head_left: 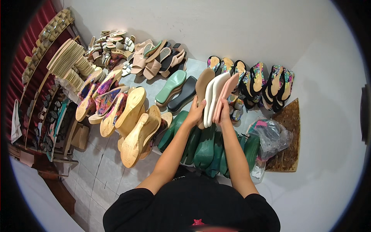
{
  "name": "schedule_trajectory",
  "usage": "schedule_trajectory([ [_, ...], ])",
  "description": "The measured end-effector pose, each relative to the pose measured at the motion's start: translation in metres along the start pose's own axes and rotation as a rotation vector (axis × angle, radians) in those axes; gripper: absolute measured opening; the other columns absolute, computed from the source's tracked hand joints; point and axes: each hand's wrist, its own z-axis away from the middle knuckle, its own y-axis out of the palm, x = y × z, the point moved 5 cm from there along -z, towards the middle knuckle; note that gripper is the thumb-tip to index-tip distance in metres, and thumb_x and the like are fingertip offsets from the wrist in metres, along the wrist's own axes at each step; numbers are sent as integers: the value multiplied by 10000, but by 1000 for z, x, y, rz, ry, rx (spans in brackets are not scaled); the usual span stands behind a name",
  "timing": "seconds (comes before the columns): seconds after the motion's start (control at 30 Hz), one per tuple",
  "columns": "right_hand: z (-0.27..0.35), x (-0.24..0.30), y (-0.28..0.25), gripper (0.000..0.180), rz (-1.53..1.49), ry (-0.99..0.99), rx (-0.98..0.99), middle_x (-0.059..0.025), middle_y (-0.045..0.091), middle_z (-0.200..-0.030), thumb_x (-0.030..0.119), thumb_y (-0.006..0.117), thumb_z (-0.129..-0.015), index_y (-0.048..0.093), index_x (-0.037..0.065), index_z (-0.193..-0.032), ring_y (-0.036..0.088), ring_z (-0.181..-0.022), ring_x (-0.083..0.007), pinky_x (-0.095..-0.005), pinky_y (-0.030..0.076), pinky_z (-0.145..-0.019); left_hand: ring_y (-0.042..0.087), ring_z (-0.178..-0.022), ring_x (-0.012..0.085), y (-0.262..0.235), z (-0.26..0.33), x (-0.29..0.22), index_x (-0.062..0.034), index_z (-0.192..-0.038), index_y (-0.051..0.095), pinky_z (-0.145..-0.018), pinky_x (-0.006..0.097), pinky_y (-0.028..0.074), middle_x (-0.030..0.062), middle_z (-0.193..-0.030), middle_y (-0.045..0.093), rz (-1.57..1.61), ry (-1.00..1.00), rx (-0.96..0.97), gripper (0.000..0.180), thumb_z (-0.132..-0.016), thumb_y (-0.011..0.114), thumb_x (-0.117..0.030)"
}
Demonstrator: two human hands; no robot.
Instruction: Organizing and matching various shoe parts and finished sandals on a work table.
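Note:
Between my two hands stands a row of insoles, held upright above the table: tan ones (pixel 203 83) on the left, white ones (pixel 216 92) in the middle and pink ones (pixel 228 89) on the right. My left hand (pixel 197 111) is closed round the lower edge of the tan ones. On the other side my right hand (pixel 224 112) grips the pink ones. Green shoe lasts (pixel 205 149) lie under my forearms, close to my body. Just left of the insoles are a black sole (pixel 182 94) and a green sole (pixel 171 86).
Floral sandals (pixel 276 83) line the back right. Beige and black sandals (pixel 150 58) stand at the back left. Wooden wedge soles (pixel 135 135) crowd the table's left edge. A plastic bag (pixel 272 137) and brown board (pixel 290 143) are at right. Shelves (pixel 42 100) stand far left.

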Motion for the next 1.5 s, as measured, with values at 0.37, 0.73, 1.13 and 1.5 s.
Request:
schedule_trajectory([
  [0.37,-3,2,-5,498,33,7,0,-133,529,-962,349,535,-748,427,10,-1097,538,-882,-233,-313,436,-791,519,-913,157,-18,-9,-2,23,-1111,478,-804,279,397,128,-1013,563,-273,2,-5,348,-851,496,-208],
  [0.73,-5,8,-33,548,5,-33,-155,-142,499,-1041,368,528,-758,396,-10,-1133,501,-966,-241,-322,397,-837,515,-963,383,-90,-89,-15,32,-1041,478,-811,419,411,252,-994,549,-914,-93,-327,489,-697,623,-285],
  [1.13,-6,7,-27,410,-24,24,-205,-107,561,-917,344,498,-772,476,33,-1039,563,-830,-227,-325,468,-733,413,-1081,309,-109,-106,51,-43,-1109,475,-888,416,346,157,-1167,419,-1506,-240,-78,687,-549,761,-320],
  [1.5,-13,9,-17,419,-36,43,-187,-108,558,-937,347,493,-772,476,38,-1054,560,-842,-232,-330,459,-757,543,-956,260,-110,-102,89,-84,-1062,491,-809,390,365,104,-1032,568,-1743,-414,-211,332,-755,559,-191],
])
